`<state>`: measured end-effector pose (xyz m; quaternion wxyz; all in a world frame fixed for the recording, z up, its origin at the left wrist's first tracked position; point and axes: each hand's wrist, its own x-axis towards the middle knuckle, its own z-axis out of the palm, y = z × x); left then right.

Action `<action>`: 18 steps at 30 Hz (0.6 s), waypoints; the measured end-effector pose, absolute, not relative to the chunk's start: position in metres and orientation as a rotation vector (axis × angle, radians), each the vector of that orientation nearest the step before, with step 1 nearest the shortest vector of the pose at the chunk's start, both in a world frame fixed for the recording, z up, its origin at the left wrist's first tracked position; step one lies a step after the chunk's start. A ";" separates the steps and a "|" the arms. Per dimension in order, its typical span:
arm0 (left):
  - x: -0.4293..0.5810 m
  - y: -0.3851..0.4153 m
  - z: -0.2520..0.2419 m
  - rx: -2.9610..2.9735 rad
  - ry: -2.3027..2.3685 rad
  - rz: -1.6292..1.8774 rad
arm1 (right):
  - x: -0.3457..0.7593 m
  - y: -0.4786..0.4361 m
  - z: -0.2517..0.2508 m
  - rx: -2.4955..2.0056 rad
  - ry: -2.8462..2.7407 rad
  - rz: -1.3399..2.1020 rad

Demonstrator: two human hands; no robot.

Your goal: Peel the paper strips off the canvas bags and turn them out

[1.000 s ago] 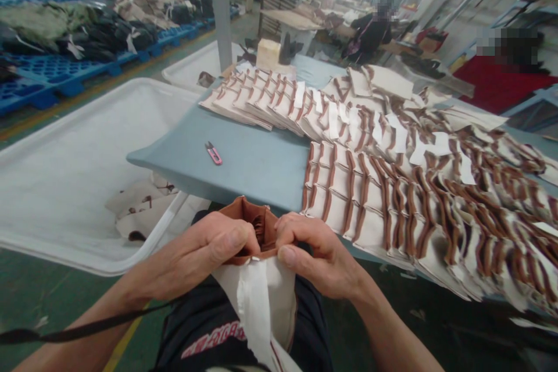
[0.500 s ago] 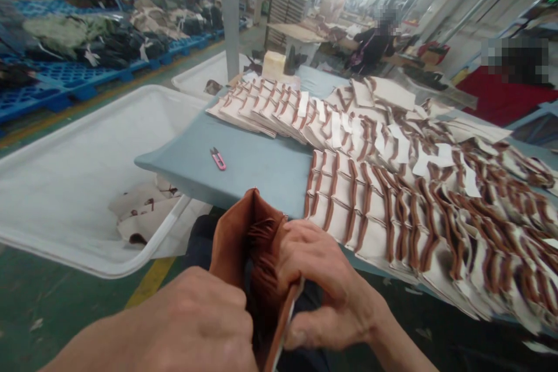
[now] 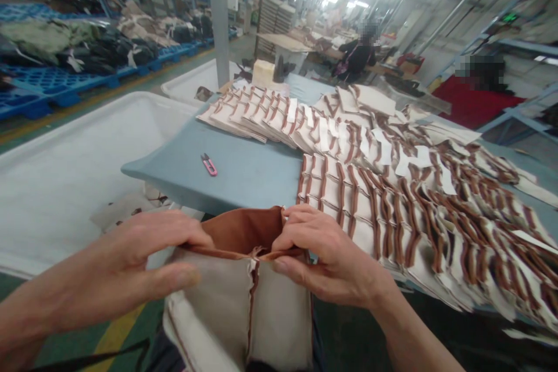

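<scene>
Between my hands is a sewn pouch-like piece (image 3: 213,302), off-white outside with a brown inside and a raised seam down its near face. Its brown mouth gapes upward above my lap. My left hand (image 3: 148,250) pinches the rim on the left, thumb outside and fingers inside. On the right, my right hand (image 3: 314,250) grips the same rim close to the seam, its fingers over the edge. The lower end of the piece runs out of view. Beyond it, pink-handled thread snips (image 3: 208,164) lie on the blue-grey table (image 3: 174,154).
Rows of similar off-white and brown pieces (image 3: 370,203) cover the table's right side, some with white paper strips (image 3: 383,145). A white bin (image 3: 108,145) holding pieces stands at the left. Farther back are a post (image 3: 218,23), blue pallets (image 3: 108,78) and a person in dark clothing (image 3: 355,58).
The piece has turned so its off-white seamed side faces me. My left hand has moved from a closed grip at the lower middle to the left rim. The view has shifted slightly.
</scene>
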<state>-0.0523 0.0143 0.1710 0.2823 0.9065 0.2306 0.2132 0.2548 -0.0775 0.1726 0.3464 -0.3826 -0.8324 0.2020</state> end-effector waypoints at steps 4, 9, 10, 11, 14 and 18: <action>-0.022 0.027 0.187 2.489 0.360 0.546 | 0.250 -0.071 0.196 -1.081 -2.185 0.560; 0.002 0.030 0.192 2.319 0.253 0.531 | 0.246 -0.071 0.203 -1.097 -2.147 0.522; 0.004 0.030 0.190 2.289 0.251 0.547 | 0.247 -0.071 0.202 -1.096 -2.142 0.519; 0.006 0.030 0.187 2.271 0.252 0.552 | 0.247 -0.072 0.200 -1.092 -2.136 0.523; 0.007 0.030 0.177 2.250 0.249 0.542 | 0.249 -0.072 0.191 -1.076 -2.094 0.588; 0.008 0.028 0.175 2.211 0.270 0.530 | 0.254 -0.069 0.177 -1.080 -2.025 0.688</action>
